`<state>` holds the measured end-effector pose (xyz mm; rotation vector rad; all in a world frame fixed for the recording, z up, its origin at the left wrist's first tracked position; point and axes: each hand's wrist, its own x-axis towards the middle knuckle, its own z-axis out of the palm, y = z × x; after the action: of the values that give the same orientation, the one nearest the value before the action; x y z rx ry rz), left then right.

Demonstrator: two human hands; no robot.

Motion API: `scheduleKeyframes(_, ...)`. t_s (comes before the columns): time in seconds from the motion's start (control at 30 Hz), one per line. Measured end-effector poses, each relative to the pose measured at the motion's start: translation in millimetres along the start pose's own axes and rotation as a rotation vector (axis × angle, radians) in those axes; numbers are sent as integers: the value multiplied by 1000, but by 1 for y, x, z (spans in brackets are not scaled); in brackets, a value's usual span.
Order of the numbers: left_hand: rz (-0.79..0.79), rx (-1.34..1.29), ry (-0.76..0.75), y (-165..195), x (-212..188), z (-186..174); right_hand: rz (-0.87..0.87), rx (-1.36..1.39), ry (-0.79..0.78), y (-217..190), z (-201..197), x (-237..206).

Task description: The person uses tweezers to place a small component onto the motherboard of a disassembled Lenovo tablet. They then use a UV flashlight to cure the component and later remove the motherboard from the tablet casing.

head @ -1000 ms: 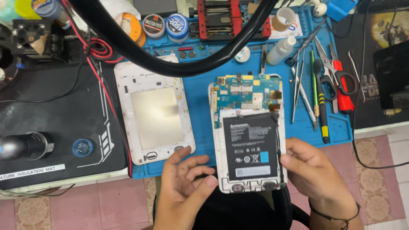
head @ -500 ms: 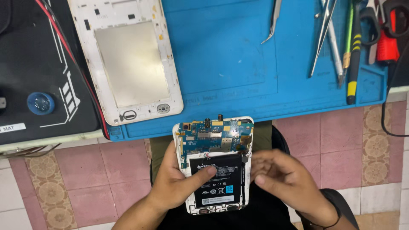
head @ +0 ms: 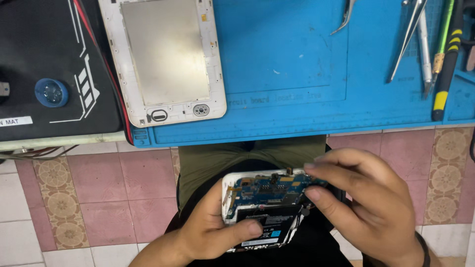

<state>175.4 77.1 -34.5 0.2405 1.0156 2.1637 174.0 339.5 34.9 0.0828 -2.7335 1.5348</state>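
My left hand grips the opened white tablet with exposed blue circuit board over my lap. My right hand fingers pinch its right edge.

- Opened tablet: white plastic frame, blue circuit board, glossy black battery.
- Back cover: white plastic, matt grey metal inlay.
- Work mat: matt blue rubber.
- Tweezers: bright metal.

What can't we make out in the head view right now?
- Opened tablet: right edge and lower corners hidden by the right hand and left hand.
- Battery label: too small to read, partly under the left thumb.
- Tweezers and other tools: upper ends cut off by the top edge.
- Black mat: cut off at left.
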Motion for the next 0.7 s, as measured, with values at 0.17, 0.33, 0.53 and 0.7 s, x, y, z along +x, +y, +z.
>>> scheduleKeyframes(0.17,45,-66,-46,-11,-12,-10,107,66,38,-7,5,-9)
scheduleKeyframes(0.33,-39,-155,-15,-21,-20,-15,60,145,18,-2,0,-15)
scheduleKeyframes(0.53,75,-7,-136,-20,-21,-21,53,118,-64,-6,-4,-14)
scheduleKeyframes(0.7,129,56,-188,-26,-25,-28,2,228,-154,-13,-5,-5)
